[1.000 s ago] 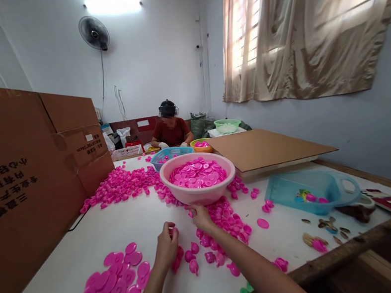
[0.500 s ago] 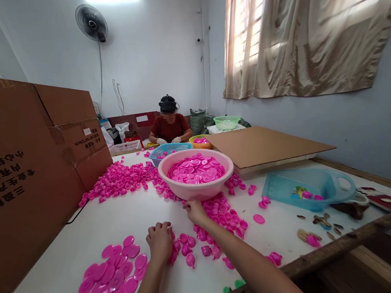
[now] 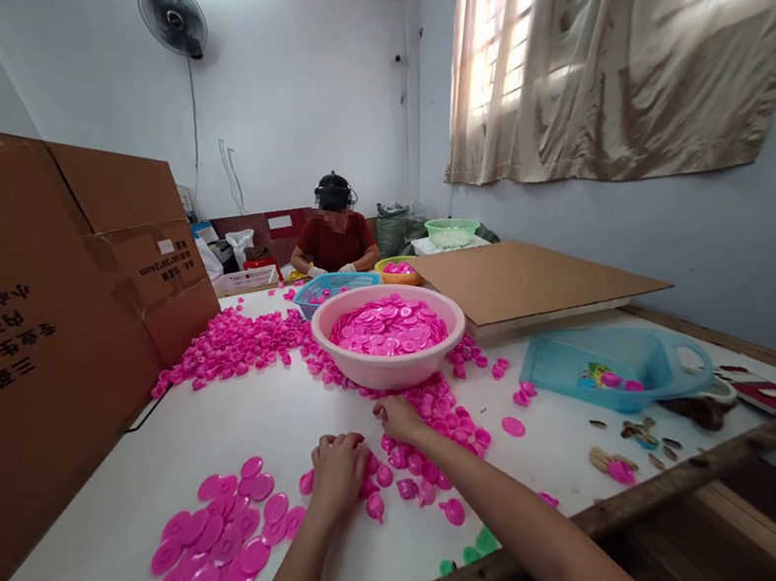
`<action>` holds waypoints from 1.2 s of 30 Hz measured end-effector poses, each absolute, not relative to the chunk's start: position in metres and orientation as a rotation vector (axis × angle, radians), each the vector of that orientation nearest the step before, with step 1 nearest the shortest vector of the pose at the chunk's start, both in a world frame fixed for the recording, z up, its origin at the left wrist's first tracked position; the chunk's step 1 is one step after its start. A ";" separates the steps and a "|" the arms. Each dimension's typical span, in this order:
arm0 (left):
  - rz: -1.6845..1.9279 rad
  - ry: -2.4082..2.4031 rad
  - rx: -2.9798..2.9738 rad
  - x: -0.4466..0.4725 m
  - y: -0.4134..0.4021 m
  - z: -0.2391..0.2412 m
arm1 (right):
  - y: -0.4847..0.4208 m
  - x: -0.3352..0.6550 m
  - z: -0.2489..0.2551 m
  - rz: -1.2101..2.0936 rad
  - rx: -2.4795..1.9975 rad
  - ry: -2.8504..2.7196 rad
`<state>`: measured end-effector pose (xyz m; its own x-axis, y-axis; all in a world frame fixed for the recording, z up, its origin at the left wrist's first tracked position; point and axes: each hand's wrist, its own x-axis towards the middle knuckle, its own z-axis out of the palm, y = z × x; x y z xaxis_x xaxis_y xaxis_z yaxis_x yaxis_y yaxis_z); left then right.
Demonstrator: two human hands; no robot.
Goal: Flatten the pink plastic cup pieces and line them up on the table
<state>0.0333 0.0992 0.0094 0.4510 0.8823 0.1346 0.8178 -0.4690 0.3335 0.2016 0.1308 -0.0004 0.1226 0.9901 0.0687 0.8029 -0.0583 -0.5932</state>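
Note:
My left hand [image 3: 337,470] rests knuckles-up on the white table [image 3: 260,418], fingers curled over small pink plastic pieces; what it grips is hidden. Just left of it lies a heap of flat pink discs [image 3: 223,542]. My right hand [image 3: 400,418] reaches forward into the scattered pink caps [image 3: 440,420] right under the pink basin [image 3: 382,367], fingers bent down on the pieces. The basin is full of pink discs.
A big open cardboard box [image 3: 12,334] stands at left. A long spread of pink caps [image 3: 235,344] runs behind. A blue basket [image 3: 615,366] and a cardboard sheet [image 3: 533,276] lie at right. Another person [image 3: 332,236] sits at the far end. The wooden table edge [image 3: 618,517] runs near right.
My left hand has dropped from a raised pinch onto the table beside the disc heap. My right hand stays under the basin. The view has tilted down a little.

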 end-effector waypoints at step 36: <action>0.360 1.420 2.583 0.030 0.111 0.009 | 0.149 0.185 0.036 1.174 -2.010 -1.931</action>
